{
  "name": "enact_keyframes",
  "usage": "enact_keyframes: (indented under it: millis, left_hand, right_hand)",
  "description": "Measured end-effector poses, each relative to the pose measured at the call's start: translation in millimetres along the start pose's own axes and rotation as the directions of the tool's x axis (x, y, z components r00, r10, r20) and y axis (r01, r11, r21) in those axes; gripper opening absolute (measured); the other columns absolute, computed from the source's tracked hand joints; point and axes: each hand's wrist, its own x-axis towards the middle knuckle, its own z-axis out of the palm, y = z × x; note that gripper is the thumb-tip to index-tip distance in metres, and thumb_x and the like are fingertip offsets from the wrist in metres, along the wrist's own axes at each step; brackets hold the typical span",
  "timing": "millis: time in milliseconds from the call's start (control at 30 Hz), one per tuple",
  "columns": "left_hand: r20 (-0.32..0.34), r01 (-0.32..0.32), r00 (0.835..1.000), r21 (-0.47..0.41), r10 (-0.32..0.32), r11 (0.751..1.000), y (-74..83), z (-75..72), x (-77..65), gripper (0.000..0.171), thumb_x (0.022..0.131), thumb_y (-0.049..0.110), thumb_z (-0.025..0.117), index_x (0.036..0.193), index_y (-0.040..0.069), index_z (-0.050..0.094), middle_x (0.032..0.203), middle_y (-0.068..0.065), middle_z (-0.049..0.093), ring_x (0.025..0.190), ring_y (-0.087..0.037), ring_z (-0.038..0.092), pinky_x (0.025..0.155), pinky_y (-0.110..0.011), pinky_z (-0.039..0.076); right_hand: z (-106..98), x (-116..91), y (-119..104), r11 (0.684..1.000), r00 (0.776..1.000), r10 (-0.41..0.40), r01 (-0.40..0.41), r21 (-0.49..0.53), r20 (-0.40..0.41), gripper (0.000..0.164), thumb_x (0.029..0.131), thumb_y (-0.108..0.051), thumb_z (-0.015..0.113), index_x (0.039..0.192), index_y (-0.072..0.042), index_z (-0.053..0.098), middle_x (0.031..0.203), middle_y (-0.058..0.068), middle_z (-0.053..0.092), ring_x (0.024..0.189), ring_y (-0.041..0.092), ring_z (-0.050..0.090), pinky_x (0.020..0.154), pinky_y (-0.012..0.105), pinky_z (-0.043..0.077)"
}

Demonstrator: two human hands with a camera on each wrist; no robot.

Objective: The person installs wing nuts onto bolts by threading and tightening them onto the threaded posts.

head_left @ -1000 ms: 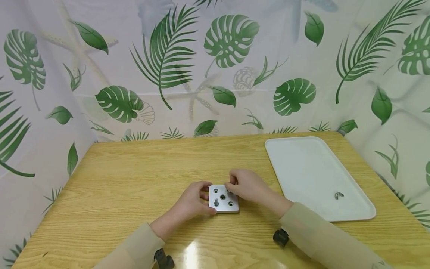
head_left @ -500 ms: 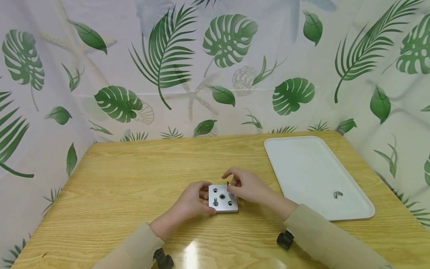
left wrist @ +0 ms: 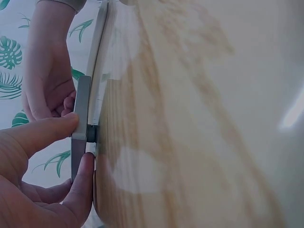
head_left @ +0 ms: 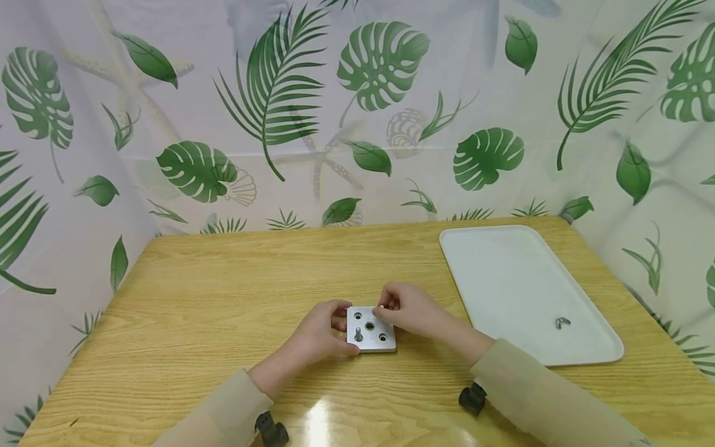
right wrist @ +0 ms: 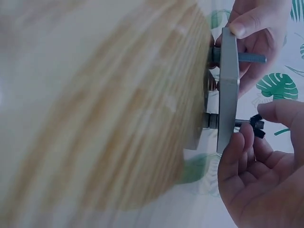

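Observation:
My left hand (head_left: 319,334) grips the left edge of a square metal plate (head_left: 368,345), with thumb and fingers on its edge. The plate has several holes. It stands slightly raised over the table on bolt heads, as the right wrist view shows. One bare threaded bolt (right wrist: 252,57) sticks up near the left hand. A second bolt (right wrist: 241,122) rises through the far right corner and carries a dark wing nut (right wrist: 257,126). My right hand (head_left: 412,308) pinches this wing nut between its fingertips; in the head view the fingers mostly hide it.
A white tray (head_left: 503,273) lies on the right side of the wooden table (head_left: 240,273). On the tray is one small silver wing nut (head_left: 562,323). A leaf-patterned cloth (head_left: 313,124) hangs behind the table and along both sides.
Half a second ago the right index finger was lifted off the wing nut; now the fingers are closed on it again. The left hand and plate stay in place.

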Motion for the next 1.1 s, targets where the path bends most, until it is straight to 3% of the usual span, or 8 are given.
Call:
enact_keyframes:
  millis: [300, 467, 533, 600, 833, 1100]
  left_hand:
    - [0.000, 0.006, 1.000, -0.002, -0.006, 1.000, 0.8, 1.6, 0.0, 0.081, 0.076, -0.006, 0.091, 0.147, -0.009, 0.052, 0.134, -0.020, 0.064, 0.101, -0.019, 0.064, 0.083, -0.029, 0.061]
    - [0.001, 0.011, 1.000, 0.000, -0.011, 1.000, 0.6, 1.5, 0.0, 0.081, 0.076, -0.006, 0.091, 0.147, -0.009, 0.053, 0.134, -0.020, 0.064, 0.102, -0.019, 0.064, 0.084, -0.029, 0.061]
    - [0.001, 0.010, 1.000, 0.002, -0.010, 1.000, 0.3, 1.4, -0.2, 0.080, 0.076, -0.006, 0.091, 0.146, -0.009, 0.053, 0.134, -0.020, 0.064, 0.102, -0.020, 0.065, 0.084, -0.029, 0.062]
    - [-0.001, 0.009, 1.000, 0.005, -0.009, 1.000, 0.5, 1.5, -0.7, 0.080, 0.076, -0.006, 0.091, 0.146, -0.009, 0.053, 0.134, -0.020, 0.064, 0.103, -0.020, 0.065, 0.083, -0.029, 0.062]
    - [0.000, 0.006, 1.000, -0.003, -0.006, 1.000, 0.1, 1.5, -0.5, 0.082, 0.075, -0.006, 0.092, 0.147, -0.010, 0.052, 0.135, -0.021, 0.064, 0.102, -0.020, 0.066, 0.082, -0.028, 0.062]
    - [-0.003, 0.009, 1.000, 0.001, -0.009, 1.000, -2.7, 1.8, 3.6, 0.082, 0.075, -0.006, 0.091, 0.147, -0.009, 0.052, 0.133, -0.020, 0.064, 0.100, -0.018, 0.064, 0.082, -0.027, 0.061]
  right_hand:
    - [1, 1, -4, 0.995, 0.997, 0.057, -0.061, -0.084, -0.045, 0.025, 0.101, -0.026, 0.071, 0.082, -0.011, 0.062, 0.067, -0.001, 0.056, 0.057, 0.011, 0.050, 0.054, 0.024, 0.040]
    - [0, -3, -1, 0.997, 1.000, 0.020, -0.021, -0.078, -0.011, 0.022, 0.101, -0.028, 0.071, 0.109, -0.007, 0.070, 0.074, 0.001, 0.060, 0.059, 0.012, 0.050, 0.056, 0.026, 0.041]
    - [-1, -4, 0, 0.999, 1.000, -0.004, 0.004, -0.045, 0.010, 0.028, 0.101, -0.024, 0.070, 0.122, -0.006, 0.069, 0.078, 0.001, 0.062, 0.061, 0.012, 0.051, 0.057, 0.025, 0.042]
    - [-1, -5, 2, 0.999, 0.999, -0.032, 0.033, -0.013, 0.031, 0.029, 0.099, -0.017, 0.069, 0.125, -0.005, 0.069, 0.080, 0.001, 0.063, 0.064, 0.012, 0.051, 0.058, 0.024, 0.042]
    - [0, -4, 8, 0.995, 0.995, -0.071, 0.064, 0.082, 0.077, 0.021, 0.095, -0.007, 0.066, 0.114, -0.004, 0.073, 0.081, 0.001, 0.062, 0.068, 0.010, 0.051, 0.062, 0.021, 0.044]
    - [-1, -2, 6, 0.993, 0.998, -0.011, 0.004, 0.118, 0.063, 0.015, 0.098, -0.016, 0.073, 0.104, -0.002, 0.070, 0.078, 0.002, 0.063, 0.061, 0.010, 0.055, 0.055, 0.023, 0.046]
